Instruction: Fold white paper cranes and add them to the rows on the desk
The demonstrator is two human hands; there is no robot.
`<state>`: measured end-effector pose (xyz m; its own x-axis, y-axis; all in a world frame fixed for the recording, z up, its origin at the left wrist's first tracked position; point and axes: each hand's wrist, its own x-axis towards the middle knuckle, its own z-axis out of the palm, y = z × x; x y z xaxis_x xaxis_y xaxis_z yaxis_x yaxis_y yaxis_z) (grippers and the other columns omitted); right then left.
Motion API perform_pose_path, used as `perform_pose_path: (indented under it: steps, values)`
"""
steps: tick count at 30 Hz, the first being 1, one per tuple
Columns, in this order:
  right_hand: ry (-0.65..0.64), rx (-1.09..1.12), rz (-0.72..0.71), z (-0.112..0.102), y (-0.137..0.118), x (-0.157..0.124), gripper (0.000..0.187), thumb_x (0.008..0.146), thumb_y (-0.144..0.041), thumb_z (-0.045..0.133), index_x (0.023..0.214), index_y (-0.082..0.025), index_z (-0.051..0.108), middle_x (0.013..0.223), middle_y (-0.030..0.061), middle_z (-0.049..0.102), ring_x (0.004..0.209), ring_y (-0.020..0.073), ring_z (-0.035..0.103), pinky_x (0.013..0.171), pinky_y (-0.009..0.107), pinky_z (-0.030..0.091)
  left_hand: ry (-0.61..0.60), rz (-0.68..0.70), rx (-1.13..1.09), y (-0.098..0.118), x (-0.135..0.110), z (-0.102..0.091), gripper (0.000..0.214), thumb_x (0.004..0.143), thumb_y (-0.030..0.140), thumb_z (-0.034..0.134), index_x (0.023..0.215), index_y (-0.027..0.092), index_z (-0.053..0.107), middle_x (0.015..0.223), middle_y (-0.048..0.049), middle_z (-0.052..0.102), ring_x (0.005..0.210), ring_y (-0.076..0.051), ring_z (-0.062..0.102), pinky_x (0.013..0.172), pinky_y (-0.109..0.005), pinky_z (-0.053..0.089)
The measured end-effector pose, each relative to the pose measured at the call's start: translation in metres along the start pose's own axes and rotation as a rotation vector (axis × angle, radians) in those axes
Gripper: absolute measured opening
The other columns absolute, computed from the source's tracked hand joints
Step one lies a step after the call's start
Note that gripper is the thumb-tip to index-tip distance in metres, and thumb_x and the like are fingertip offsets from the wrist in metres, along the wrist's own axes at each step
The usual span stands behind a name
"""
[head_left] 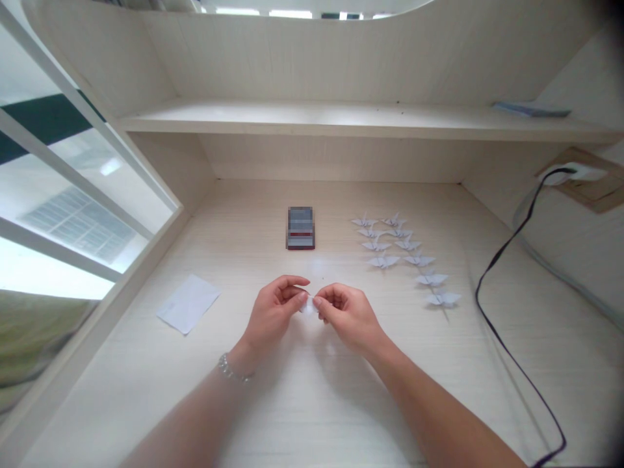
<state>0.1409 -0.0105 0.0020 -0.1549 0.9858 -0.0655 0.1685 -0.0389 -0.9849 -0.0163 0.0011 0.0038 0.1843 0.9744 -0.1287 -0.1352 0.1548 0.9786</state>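
My left hand (273,310) and my right hand (347,313) meet over the middle of the pale wooden desk (312,403). Between their fingertips they pinch a small folded piece of white paper (308,304), mostly hidden by the fingers. A bracelet sits on my left wrist. To the right, several finished white paper cranes (404,255) lie in two rows on the desk. A flat sheet of white paper (188,303) lies to the left of my hands.
A small dark phone-like object (300,228) lies beyond my hands. A black cable (507,325) runs from a wall socket (580,174) across the desk's right side. A shelf (361,120) spans above, with a thin booklet (531,109) at its right end. A window frame borders the left.
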Motion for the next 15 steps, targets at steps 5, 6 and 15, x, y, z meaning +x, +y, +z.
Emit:
perform_pose_path:
  steps: [5, 6, 15]
  values:
    - [0.025, 0.055, -0.006, -0.0017, 0.0002, 0.0007, 0.016, 0.077, -0.031, 0.057, 0.073, -0.016, 0.061, 0.059, 0.0009, 0.059, 0.053, 0.0116, 0.053, 0.051, 0.023, 0.040, -0.019, -0.030, -0.010, 0.0026, -0.0012, 0.0018, 0.031, 0.070, 0.028, 0.067, 0.098, 0.015, 0.059, 0.072, -0.0034, 0.066, 0.066, -0.014, 0.060, 0.064, -0.026, 0.047]
    - [0.028, 0.060, -0.005, -0.0016, 0.0003, 0.0009, 0.016, 0.077, -0.031, 0.058, 0.072, -0.016, 0.061, 0.059, 0.0010, 0.059, 0.053, 0.0116, 0.053, 0.051, 0.023, 0.040, -0.018, -0.014, 0.019, 0.0023, -0.0016, 0.0026, 0.030, 0.069, 0.027, 0.068, 0.095, 0.015, 0.059, 0.071, -0.0033, 0.065, 0.067, -0.014, 0.060, 0.064, -0.026, 0.047]
    - [-0.088, 0.166, 0.077, -0.0036, 0.0029, 0.0047, 0.019, 0.075, -0.033, 0.060, 0.071, -0.015, 0.059, 0.062, 0.0021, 0.061, 0.053, 0.0110, 0.054, 0.051, 0.024, 0.044, 0.037, 0.090, 0.144, -0.0014, -0.0026, 0.0028, 0.023, 0.071, 0.021, 0.065, 0.091, 0.015, 0.056, 0.071, -0.0017, 0.063, 0.068, -0.012, 0.059, 0.064, -0.023, 0.046]
